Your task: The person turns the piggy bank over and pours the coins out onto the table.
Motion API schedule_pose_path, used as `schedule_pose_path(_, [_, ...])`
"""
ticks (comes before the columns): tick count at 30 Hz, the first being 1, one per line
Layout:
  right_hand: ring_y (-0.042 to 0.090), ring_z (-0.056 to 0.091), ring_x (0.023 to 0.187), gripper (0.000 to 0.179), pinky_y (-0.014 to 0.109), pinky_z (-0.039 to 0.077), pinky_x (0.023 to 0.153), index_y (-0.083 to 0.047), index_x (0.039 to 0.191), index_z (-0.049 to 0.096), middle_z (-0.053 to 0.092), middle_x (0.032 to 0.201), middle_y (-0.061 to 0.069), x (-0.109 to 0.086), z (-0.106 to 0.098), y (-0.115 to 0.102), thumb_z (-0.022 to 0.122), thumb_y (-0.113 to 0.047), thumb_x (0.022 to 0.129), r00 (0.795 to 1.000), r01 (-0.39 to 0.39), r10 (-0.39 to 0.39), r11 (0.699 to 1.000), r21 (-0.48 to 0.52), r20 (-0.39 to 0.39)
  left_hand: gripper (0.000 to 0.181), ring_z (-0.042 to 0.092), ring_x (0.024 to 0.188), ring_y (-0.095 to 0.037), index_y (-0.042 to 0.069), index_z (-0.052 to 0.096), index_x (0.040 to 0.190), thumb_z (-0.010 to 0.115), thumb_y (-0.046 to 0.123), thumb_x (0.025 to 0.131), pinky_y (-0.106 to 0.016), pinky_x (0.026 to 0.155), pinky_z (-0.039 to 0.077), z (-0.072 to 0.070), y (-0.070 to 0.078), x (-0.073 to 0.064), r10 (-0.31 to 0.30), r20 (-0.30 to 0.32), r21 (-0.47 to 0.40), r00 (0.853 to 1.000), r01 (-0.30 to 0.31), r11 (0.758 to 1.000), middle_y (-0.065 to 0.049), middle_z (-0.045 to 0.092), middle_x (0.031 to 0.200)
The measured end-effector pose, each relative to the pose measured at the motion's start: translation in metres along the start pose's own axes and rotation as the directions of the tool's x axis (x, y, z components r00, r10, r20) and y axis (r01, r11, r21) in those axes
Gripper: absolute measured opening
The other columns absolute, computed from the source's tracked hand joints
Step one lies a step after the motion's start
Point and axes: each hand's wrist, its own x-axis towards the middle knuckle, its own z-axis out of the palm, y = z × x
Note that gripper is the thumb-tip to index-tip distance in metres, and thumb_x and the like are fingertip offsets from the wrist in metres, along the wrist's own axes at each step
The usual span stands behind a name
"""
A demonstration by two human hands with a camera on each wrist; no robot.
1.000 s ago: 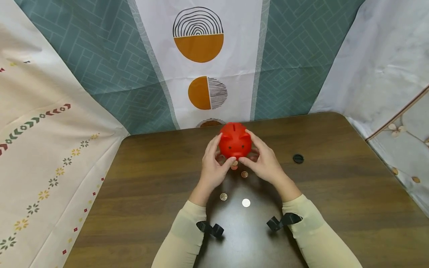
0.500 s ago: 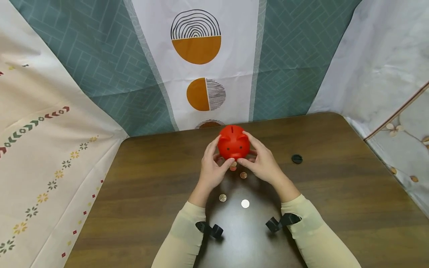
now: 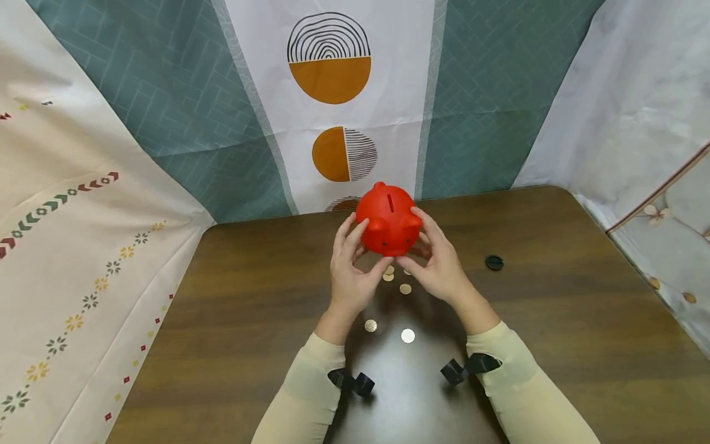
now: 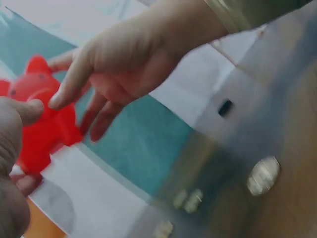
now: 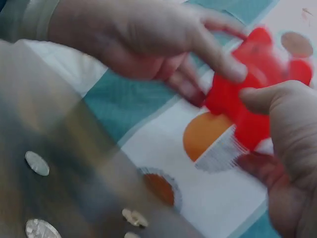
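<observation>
A red piggy bank (image 3: 388, 213) with a slot in its back is held up above the table, snout toward the person. My left hand (image 3: 352, 277) grips its left side, the thumb by the snout and the fingers along the flank. Opposite it, my right hand (image 3: 438, 268) holds the right side in the same way. Both thumbs nearly meet under the snout in the head view. The bank's legs and belly (image 4: 37, 141) show in the left wrist view. Below the hands lie several coins, among them a gold one (image 3: 405, 288) and a bright one (image 3: 407, 336).
A black round plug (image 3: 494, 263) lies on the wooden table (image 3: 249, 308) to the right. Another coin (image 3: 370, 325) is nearer the left forearm. Patterned cloth (image 3: 355, 92) hangs behind the table and on both sides.
Both hands have lifted the piggy bank and tipped it, so its slotted back shows more and its face points lower. More coins show beneath it; the plug stays put.
</observation>
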Motion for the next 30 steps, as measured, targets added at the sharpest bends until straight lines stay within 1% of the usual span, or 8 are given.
schedule_pose_path(5, [0.042,0.06,0.109,0.085,0.047,0.054,0.082,-0.023,0.152,0.029,0.041,0.146,0.014,-0.001,-0.001,0.015,0.077,-0.011,0.082,0.971,-0.221,0.221,0.975,-0.015,0.094,0.077,0.065,0.095,-0.04,0.002,0.041,0.141,0.08,0.001,0.075,-0.046,0.078,0.056,0.001,-0.016,-0.003,-0.22,0.101,-0.003,0.97,0.221,0.975,-0.018,0.044,0.136])
schedule_pose_path(12, [0.036,0.063,0.106,0.084,0.043,0.055,0.082,-0.033,0.15,0.031,0.044,0.144,0.006,-0.003,0.0,0.02,0.079,-0.021,0.081,0.966,-0.239,0.242,0.97,-0.042,0.089,0.076,0.065,0.095,-0.037,0.015,0.042,0.143,0.081,0.013,0.078,-0.048,0.081,0.054,0.0,-0.021,-0.004,-0.307,0.135,-0.037,0.942,0.314,0.949,-0.009,0.044,0.138])
schedule_pose_path(15, [0.036,0.065,0.101,0.085,0.045,0.055,0.08,-0.028,0.151,0.03,0.046,0.142,0.009,-0.004,0.001,0.02,0.078,-0.021,0.081,0.963,-0.247,0.252,0.967,-0.064,0.098,0.075,0.064,0.092,-0.038,0.016,0.042,0.143,0.081,0.015,0.079,-0.051,0.081,0.054,0.0,-0.023,-0.006,-0.338,0.144,-0.022,0.93,0.345,0.938,-0.01,0.044,0.139])
schedule_pose_path(18, [0.036,0.063,0.104,0.084,0.047,0.054,0.083,-0.02,0.15,0.033,0.044,0.144,0.01,-0.004,0.0,0.017,0.079,-0.014,0.08,0.982,-0.173,0.177,0.983,-0.067,0.06,0.074,0.064,0.097,-0.035,0.015,0.043,0.142,0.08,0.011,0.078,-0.048,0.082,0.054,0.001,-0.02,-0.007,-0.273,0.115,-0.05,0.955,0.28,0.959,-0.009,0.042,0.141])
schedule_pose_path(21, [0.036,0.057,0.115,0.084,0.047,0.051,0.089,-0.013,0.147,0.038,0.038,0.149,0.01,-0.002,-0.002,0.008,0.081,-0.005,0.075,1.0,-0.018,0.017,0.999,-0.051,-0.011,0.073,0.06,0.11,-0.034,0.009,0.045,0.138,0.081,0.003,0.075,-0.046,0.088,0.053,0.002,-0.007,-0.004,-0.11,0.05,-0.084,0.993,0.114,0.99,-0.01,0.036,0.146])
schedule_pose_path(24, [0.033,0.057,0.117,0.085,0.045,0.051,0.09,-0.017,0.147,0.039,0.038,0.149,0.006,0.002,-0.004,0.0,0.082,-0.006,0.074,0.999,0.013,-0.014,0.999,-0.044,-0.029,0.071,0.059,0.113,-0.033,0.003,0.044,0.136,0.08,-0.002,0.074,-0.044,0.089,0.052,0.001,0.008,0.002,-0.055,0.037,-0.08,0.998,0.058,0.995,-0.014,0.036,0.145])
schedule_pose_path(26, [0.032,0.062,0.11,0.085,0.044,0.053,0.086,-0.022,0.148,0.037,0.043,0.145,0.007,0.002,-0.004,0.005,0.082,-0.013,0.076,0.997,-0.075,0.076,0.995,-0.061,0.015,0.07,0.063,0.102,-0.034,0.0,0.042,0.136,0.078,-0.002,0.076,-0.043,0.085,0.054,-0.002,0.015,0.004,-0.153,0.08,-0.053,0.985,0.158,0.986,-0.017,0.04,0.14])
schedule_pose_path(30, [0.031,0.066,0.098,0.085,0.04,0.056,0.079,-0.031,0.149,0.033,0.049,0.139,0.008,-0.001,-0.003,0.015,0.081,-0.024,0.078,0.965,-0.237,0.249,0.963,-0.125,0.086,0.072,0.063,0.092,-0.04,-0.002,0.039,0.14,0.077,0.002,0.08,-0.048,0.079,0.055,-0.006,0.022,0.004,-0.347,0.168,-0.015,0.923,0.354,0.935,-0.021,0.044,0.135])
